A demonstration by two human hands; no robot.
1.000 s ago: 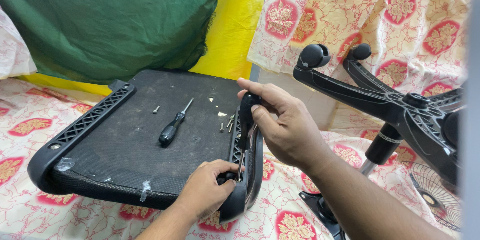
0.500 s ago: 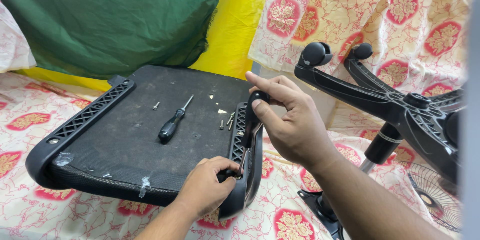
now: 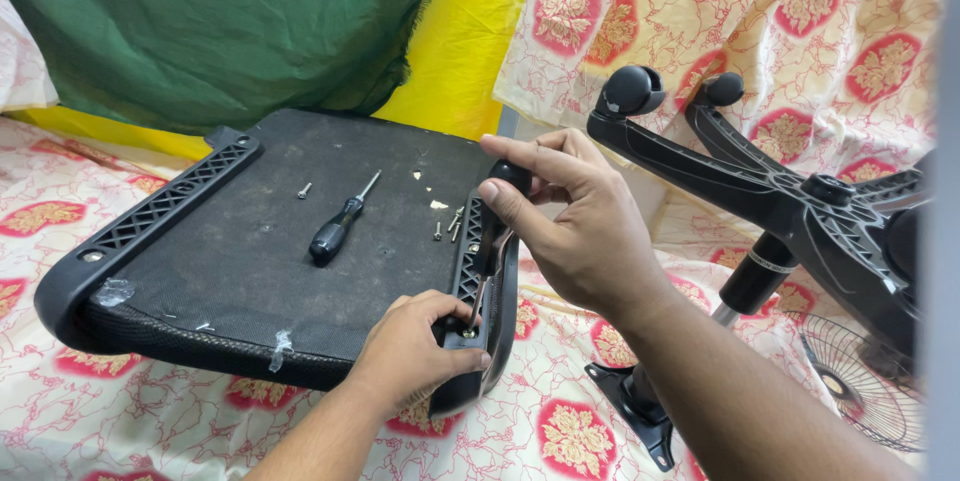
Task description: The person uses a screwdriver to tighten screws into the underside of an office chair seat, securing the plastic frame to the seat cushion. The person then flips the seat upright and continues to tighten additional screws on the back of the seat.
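Note:
An upside-down black chair seat (image 3: 250, 241) lies on a patterned cloth. My right hand (image 3: 570, 221) grips a black-handled screwdriver (image 3: 495, 231), its shaft angled down to the seat's right plastic rail (image 3: 470, 261). My left hand (image 3: 420, 351) clasps that rail's near corner and steadies a screw at the tip. A second black screwdriver (image 3: 335, 226) lies loose on the seat. A single screw (image 3: 303, 190) and several more screws (image 3: 447, 226) rest near it.
A black wheeled chair base (image 3: 790, 201) with its gas cylinder lies on its side at the right. A fan grille (image 3: 860, 381) shows at the lower right. Green cloth (image 3: 220, 21) and yellow cloth (image 3: 470, 31) hang behind the seat.
My right hand has shifted slightly and set the screwdriver more upright on the right rail. My left hand keeps its hold on the rail's corner.

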